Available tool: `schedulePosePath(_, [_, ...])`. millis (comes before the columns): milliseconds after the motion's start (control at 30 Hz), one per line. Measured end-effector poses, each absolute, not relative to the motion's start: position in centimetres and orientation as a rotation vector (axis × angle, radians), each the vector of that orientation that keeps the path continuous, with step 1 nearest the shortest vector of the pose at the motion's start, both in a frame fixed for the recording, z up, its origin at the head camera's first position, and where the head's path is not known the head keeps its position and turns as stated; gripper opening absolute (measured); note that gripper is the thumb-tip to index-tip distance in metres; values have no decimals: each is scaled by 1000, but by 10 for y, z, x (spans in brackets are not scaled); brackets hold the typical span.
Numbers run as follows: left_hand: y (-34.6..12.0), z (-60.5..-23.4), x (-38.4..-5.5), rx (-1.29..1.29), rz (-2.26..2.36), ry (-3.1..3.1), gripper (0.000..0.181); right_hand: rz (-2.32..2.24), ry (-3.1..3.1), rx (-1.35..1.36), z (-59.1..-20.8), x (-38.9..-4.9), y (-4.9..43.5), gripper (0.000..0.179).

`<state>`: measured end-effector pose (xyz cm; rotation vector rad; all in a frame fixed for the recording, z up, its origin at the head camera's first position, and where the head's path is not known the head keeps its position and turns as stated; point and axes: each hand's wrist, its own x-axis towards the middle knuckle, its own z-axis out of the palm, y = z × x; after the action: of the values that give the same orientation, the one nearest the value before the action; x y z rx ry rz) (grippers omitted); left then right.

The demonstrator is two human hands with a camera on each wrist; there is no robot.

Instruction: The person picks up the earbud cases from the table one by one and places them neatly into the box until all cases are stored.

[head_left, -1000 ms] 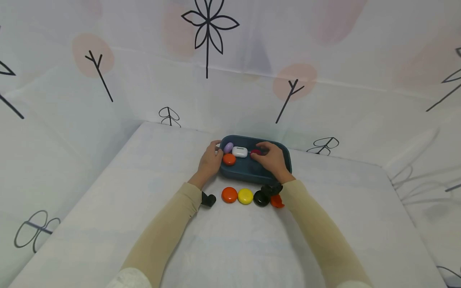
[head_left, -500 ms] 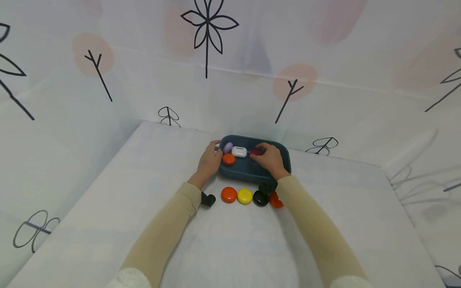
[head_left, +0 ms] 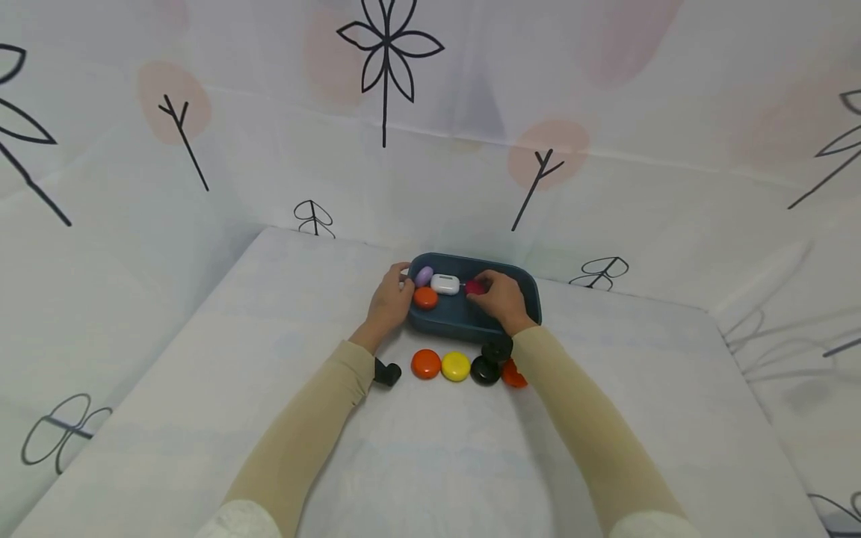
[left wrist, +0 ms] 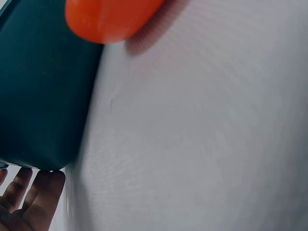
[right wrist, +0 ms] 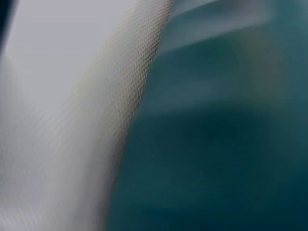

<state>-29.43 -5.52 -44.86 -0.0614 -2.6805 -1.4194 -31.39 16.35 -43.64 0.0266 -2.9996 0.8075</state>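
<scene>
In the head view, a dark teal tray [head_left: 444, 326] stands near the back of the table. My left hand [head_left: 388, 305] is at its left end, fingertips against the outer wall; the left wrist view shows those fingers [left wrist: 45, 195] at the tray's end. My right hand [head_left: 503, 300] reaches over the front rim and pinches a small crimson round piece [head_left: 474, 288] between thumb and fingertips. Left of that piece lies a white rounded case [head_left: 445, 284], with a thin link between them. A lilac oval piece [head_left: 424, 276] and an orange disc [head_left: 425, 298] lie at the tray's left end.
In front of the tray, a row holds an orange-red disc [head_left: 426, 364], a yellow disc [head_left: 456, 366], a black disc [head_left: 484, 370] and an orange piece [head_left: 514, 373] partly under the right sleeve. Black wrist cameras overlap the row's ends. A patterned cloth wall [head_left: 430, 194] rises behind.
My right hand has shifted slightly left and the crimson piece in its fingers now shows a rounder face. My left hand stays at the tray's end.
</scene>
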Motion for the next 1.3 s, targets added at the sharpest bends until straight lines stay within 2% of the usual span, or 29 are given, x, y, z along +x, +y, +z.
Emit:
schedulePosePath(733, [-55, -450, -294, -70, -1421, -2693, 43, 976, -2886, 3, -436, -315, 165, 41])
schedulePosePath(1300, [-56, -450, -296, -79, -1398, -2686, 43, 1007, -2846, 116, -411, -301, 166, 44])
